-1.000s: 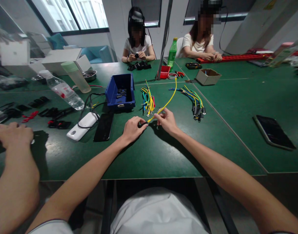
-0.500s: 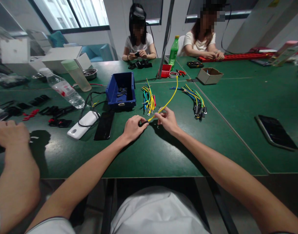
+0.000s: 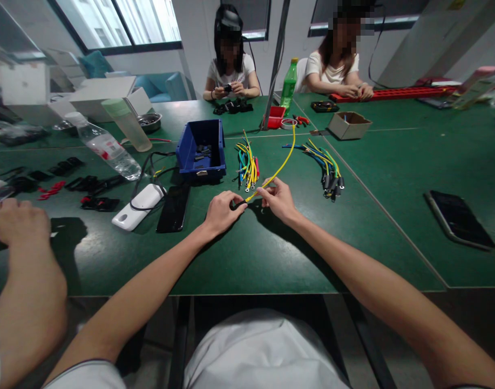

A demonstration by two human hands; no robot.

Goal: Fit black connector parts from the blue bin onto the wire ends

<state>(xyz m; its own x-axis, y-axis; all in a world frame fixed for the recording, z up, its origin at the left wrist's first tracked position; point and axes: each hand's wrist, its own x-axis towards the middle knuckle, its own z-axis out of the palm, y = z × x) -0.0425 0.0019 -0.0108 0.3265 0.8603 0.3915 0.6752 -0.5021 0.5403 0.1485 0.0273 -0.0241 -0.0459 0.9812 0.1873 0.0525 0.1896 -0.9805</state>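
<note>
My left hand [image 3: 224, 211] is closed on a short black sleeve [image 3: 238, 205] at the near end of a yellow wire [image 3: 288, 158]. With thumb and fingers, my right hand [image 3: 278, 199] pinches that wire just beyond the sleeve. The wire's free length curves up and away to the right. Behind my hands lies a bundle of yellow, green, blue and red wires [image 3: 247, 165], some with ring terminals at their near ends. Right of it is a second bundle of wires [image 3: 327, 165], whose near ends carry black sleeves [image 3: 332, 186].
A blue bin [image 3: 201, 151] holds small black pieces. Left of my hands lie a dark phone [image 3: 173, 209], a white power bank [image 3: 138, 207] and a water bottle [image 3: 109, 147]. Another phone [image 3: 460, 219] lies far right. A co-worker's arm [image 3: 28, 275] reaches in at left; two people sit opposite.
Both my hands keep almost the same place and grip on the sleeve and yellow wire. The co-worker's arm at left has shifted slightly.
</note>
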